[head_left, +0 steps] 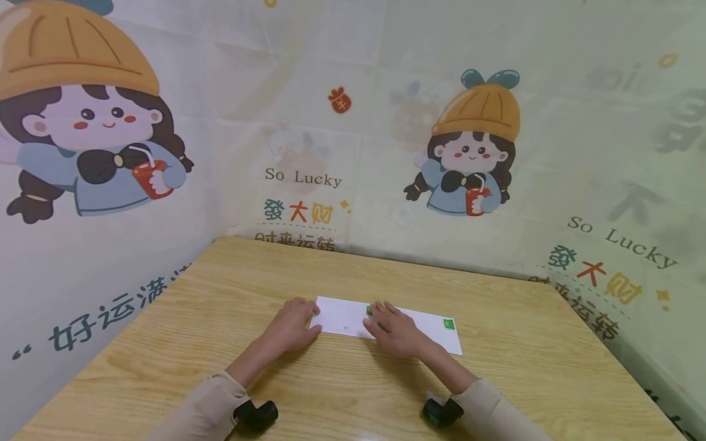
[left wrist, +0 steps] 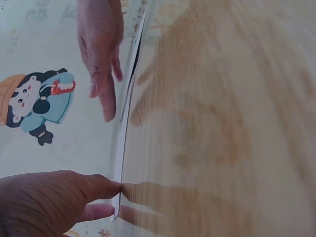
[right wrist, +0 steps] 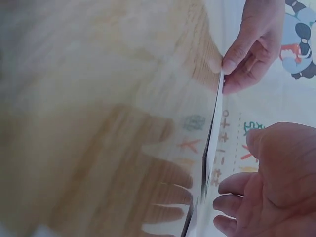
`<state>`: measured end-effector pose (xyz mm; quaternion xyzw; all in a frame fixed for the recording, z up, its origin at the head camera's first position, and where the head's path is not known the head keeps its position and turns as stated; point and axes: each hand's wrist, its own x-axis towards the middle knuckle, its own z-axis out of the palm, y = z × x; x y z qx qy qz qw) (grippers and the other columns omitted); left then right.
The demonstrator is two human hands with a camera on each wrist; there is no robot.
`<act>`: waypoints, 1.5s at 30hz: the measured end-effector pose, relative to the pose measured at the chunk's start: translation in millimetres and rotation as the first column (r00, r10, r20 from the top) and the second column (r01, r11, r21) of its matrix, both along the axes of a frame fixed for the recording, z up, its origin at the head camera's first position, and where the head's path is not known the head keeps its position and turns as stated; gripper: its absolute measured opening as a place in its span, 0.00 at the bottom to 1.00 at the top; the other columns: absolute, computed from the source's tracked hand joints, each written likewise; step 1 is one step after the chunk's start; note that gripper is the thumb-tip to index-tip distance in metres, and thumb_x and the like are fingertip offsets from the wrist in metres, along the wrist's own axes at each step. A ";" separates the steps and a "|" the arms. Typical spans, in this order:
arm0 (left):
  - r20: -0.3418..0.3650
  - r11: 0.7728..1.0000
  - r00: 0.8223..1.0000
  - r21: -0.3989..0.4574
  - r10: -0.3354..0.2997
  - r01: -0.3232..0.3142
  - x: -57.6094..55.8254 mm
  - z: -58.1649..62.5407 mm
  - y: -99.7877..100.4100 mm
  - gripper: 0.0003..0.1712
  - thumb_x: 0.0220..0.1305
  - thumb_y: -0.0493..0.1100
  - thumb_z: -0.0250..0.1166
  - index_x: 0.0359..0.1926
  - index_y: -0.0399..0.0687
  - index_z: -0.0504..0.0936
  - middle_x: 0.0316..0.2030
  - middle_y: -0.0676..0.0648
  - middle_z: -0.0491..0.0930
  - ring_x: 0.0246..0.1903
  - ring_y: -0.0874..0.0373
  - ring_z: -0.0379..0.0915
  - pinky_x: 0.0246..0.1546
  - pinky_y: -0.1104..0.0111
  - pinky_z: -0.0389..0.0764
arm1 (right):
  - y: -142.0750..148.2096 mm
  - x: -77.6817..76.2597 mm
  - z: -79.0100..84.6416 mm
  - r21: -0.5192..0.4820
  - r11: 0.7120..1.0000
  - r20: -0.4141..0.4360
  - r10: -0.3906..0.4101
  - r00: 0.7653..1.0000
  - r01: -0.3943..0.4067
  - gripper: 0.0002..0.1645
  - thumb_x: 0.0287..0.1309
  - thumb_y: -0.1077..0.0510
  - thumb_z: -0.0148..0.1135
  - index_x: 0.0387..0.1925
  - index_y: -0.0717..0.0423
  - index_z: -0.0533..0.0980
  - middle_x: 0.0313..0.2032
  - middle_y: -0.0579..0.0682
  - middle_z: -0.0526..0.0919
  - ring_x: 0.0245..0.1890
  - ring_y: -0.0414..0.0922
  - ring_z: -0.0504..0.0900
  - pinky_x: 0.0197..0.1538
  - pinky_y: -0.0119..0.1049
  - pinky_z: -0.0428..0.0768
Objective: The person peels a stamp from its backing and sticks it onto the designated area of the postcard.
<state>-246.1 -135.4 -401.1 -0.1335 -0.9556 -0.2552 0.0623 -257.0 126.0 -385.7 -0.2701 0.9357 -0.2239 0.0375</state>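
On the wooden table lies a long white strip of paper like envelopes point(head_left: 337, 313), with green stamp-like squares at its middle and right end. Whether it is one piece or two overlapping ones I cannot tell. My left hand point(head_left: 296, 323) holds the strip's left end, thumb at the near corner and fingers toward the far edge. Over the middle is my right hand point(head_left: 394, 331), palm down with its fingers extended. In the right wrist view, a small gap shows between the right hand point(right wrist: 281, 182) and the paper point(right wrist: 213, 133).
The wooden table point(head_left: 331, 386) meets fabric backdrops point(head_left: 364, 153) with cartoon prints behind it and along its sides. Dark wrist-worn devices point(head_left: 256, 416) sit below both sleeves.
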 end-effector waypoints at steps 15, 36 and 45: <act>-0.019 1.000 0.999 0.009 -0.026 0.026 2.0 1.6 -8.3 0.16 0.63 0.40 0.71 0.50 0.36 0.83 0.54 0.34 0.80 0.61 0.37 0.71 0.62 0.45 0.71 | 9.6 25.0 6.3 -0.163 0.987 -0.002 0.010 1.000 -0.011 0.37 0.79 0.46 0.48 0.72 0.72 0.62 0.72 0.70 0.63 0.75 0.68 0.57 0.73 0.64 0.56; -0.093 0.997 0.996 0.074 -0.010 0.017 8.6 8.5 -8.4 0.18 0.65 0.40 0.69 0.52 0.34 0.82 0.53 0.33 0.80 0.59 0.37 0.73 0.60 0.47 0.74 | 15.0 97.3 30.2 -0.237 0.969 -0.108 0.041 0.993 -0.066 0.35 0.78 0.42 0.50 0.75 0.59 0.65 0.73 0.54 0.67 0.75 0.58 0.63 0.69 0.64 0.63; -0.148 0.995 0.988 0.088 -0.042 0.056 24.8 13.0 3.0 0.19 0.64 0.41 0.71 0.53 0.34 0.81 0.55 0.34 0.79 0.60 0.36 0.72 0.62 0.47 0.73 | 20.8 122.5 32.4 -0.171 0.982 -0.244 0.035 0.969 -0.079 0.31 0.77 0.43 0.52 0.75 0.47 0.66 0.73 0.45 0.68 0.73 0.52 0.67 0.68 0.57 0.69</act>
